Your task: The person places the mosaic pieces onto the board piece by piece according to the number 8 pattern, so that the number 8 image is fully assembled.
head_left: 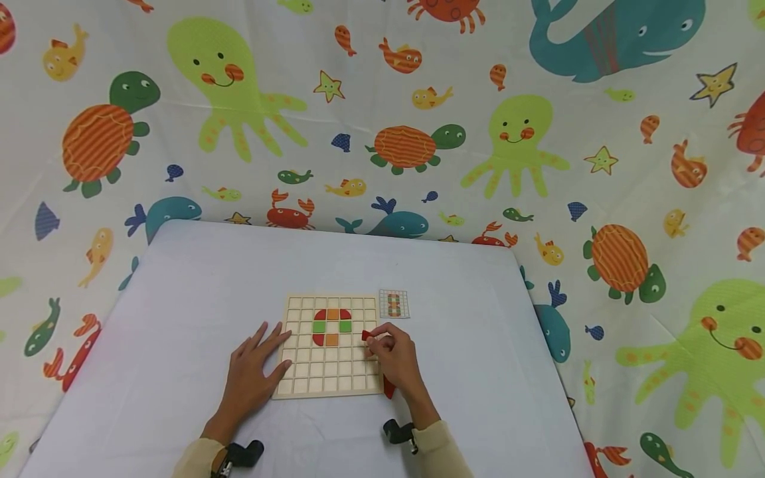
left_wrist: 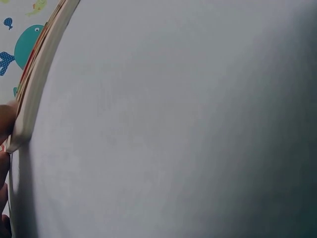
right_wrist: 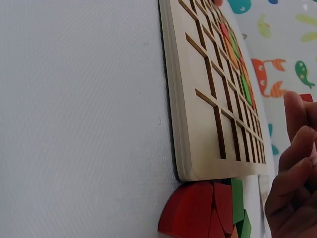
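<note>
A wooden grid board [head_left: 299, 382] lies on the white table. Set in its cells are red rounded-corner blocks [head_left: 319, 340], orange squares [head_left: 332, 314] and green squares [head_left: 345, 326], arranged around a bare middle cell. My left hand [head_left: 252, 368] rests at the board's left edge with fingers spread and extended; its wrist view catches only a few fingertips [left_wrist: 6, 121] at the rim. Between thumb and forefinger, my right hand [head_left: 394, 358] pinches a small red block [head_left: 366, 335] above the board's right side. In the right wrist view that block [right_wrist: 306, 97] is mostly hidden behind the fingers.
A small card [head_left: 394, 304] with a coloured grid pattern lies just past the board's upper right corner. Loose red blocks [right_wrist: 195, 210] and green blocks [right_wrist: 237, 201] sit against the board's right side, partly under my right hand. A patterned sea-animal cloth [head_left: 382, 99] hangs behind the table.
</note>
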### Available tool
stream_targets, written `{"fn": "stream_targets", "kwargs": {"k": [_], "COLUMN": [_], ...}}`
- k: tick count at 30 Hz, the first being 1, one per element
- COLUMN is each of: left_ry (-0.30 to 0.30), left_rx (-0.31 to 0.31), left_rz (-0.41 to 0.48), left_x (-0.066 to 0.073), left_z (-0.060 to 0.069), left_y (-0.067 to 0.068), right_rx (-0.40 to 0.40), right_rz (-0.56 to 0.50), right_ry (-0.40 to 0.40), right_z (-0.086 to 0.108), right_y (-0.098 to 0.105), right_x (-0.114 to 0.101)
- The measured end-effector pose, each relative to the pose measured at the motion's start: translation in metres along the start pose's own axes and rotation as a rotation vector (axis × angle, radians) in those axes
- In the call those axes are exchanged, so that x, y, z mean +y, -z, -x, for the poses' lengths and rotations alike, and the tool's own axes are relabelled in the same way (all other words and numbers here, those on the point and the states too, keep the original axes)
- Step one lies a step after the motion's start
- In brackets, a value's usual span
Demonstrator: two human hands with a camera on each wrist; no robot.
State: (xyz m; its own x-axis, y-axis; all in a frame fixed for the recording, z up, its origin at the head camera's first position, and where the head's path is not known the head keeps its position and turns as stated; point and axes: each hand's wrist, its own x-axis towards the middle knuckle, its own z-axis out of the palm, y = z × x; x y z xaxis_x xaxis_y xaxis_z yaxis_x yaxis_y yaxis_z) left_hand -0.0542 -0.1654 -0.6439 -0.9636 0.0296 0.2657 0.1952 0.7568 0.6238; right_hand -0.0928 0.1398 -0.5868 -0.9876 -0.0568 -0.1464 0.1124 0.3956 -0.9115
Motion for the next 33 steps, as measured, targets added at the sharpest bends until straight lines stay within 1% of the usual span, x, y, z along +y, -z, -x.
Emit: {"fn": "stream_targets", "kwargs": {"k": [6, 9, 13, 17, 21, 23, 25, 30, 33], "left_ry": [0.000, -0.002, -0.006, -0.008, -0.011, -0.010, -0.011, -0.008, -0.006], "left_rx": [-0.003, -0.004, -0.001, 0.001, 0.001, -0.001, -0.001, -0.006, -0.005], "left_rz": [-0.009, -0.007, -0.006, -0.004, -0.003, -0.002, -0.002, -0.005, -0.008], "left_x": [0.000, 0.002, 0.003, 0.003, 0.003, 0.002, 0.001, 0.000, 0.000], "left_z": [-0.001, -0.001, -0.001, -0.001, -0.001, -0.001, 0.000, 0.000, 0.000], "left_y": [0.000, 0.001, 0.002, 0.002, 0.002, 0.001, 0.000, -0.001, -0.001], "right_rx": [0.008, -0.003, -0.007, 0.010, 0.039, 0.058, 0.081, 0.132, 0.152], "right_rz": [-0.039, -0.070, -0.054, 0.020, 0.153, 0.214, 0.262, 0.325, 0.348], "right_ry": [-0.002, 0.019, 0.033, 0.040, 0.060, 0.058, 0.034, 0.000, -0.003], "right_z": [0.000, -0.002, -0.005, -0.008, -0.015, -0.018, -0.020, -0.024, -0.025], "right_y": [-0.001, -0.002, -0.004, -0.009, -0.015, -0.019, -0.023, -0.029, -0.031], "right_x": [0.002, 0.003, 0.003, 0.001, -0.003, -0.004, -0.006, -0.012, -0.014]}}
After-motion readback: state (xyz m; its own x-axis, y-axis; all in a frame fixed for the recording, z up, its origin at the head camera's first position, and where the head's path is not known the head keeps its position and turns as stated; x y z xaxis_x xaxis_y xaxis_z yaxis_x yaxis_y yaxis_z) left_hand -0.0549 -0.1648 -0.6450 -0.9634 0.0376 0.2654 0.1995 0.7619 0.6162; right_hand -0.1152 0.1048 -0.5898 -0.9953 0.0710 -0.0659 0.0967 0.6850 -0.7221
